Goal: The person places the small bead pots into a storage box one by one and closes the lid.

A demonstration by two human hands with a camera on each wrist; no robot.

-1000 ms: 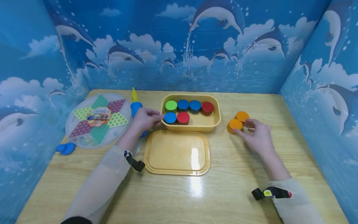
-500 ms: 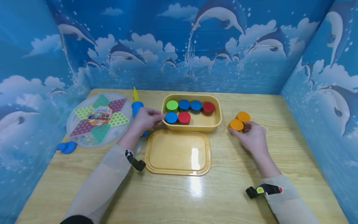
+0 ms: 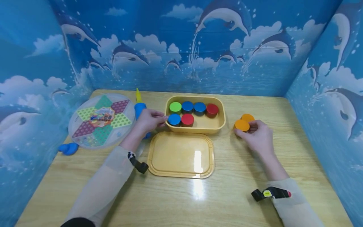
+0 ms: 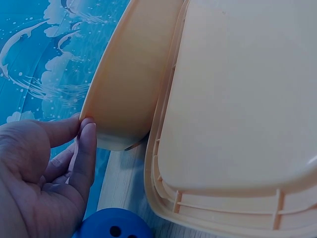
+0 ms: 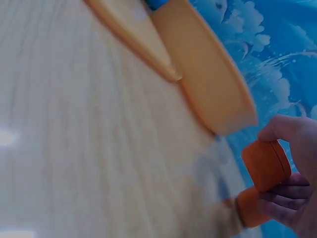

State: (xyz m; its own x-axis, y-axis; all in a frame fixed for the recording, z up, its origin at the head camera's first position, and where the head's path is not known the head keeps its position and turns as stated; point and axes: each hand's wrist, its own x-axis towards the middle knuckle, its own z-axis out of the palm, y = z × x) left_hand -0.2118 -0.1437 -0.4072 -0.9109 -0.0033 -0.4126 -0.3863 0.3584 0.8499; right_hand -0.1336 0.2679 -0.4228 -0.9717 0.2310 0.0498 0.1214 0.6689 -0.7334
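My left hand (image 3: 148, 121) pinches the rim at the left end of a yellow plastic box (image 3: 207, 130); the left wrist view shows thumb and finger on that rim (image 4: 99, 67). Inside the box stand a green disc (image 3: 175, 107), several blue discs (image 3: 174, 119) and two red discs (image 3: 187, 119). On the right, my right hand (image 3: 260, 136) holds a thick orange disc (image 3: 242, 125) between thumb and fingers. A second orange disc (image 3: 248, 117) is just behind it, partly hidden; in the right wrist view this other disc (image 5: 249, 208) is close to my lower fingers.
A yellow lid (image 3: 181, 154) lies in front of the box. To the left are a round star-patterned game board (image 3: 100, 121), a blue toy with a yellow tip (image 3: 139, 108) and a small blue object (image 3: 69, 148). Dolphin-print curtains (image 3: 181, 47) border the table.
My right hand has closed its fingers around the nearer orange disc and raised it slightly, so it now overlaps the other one in view. The left hand keeps its grip on the box rim.
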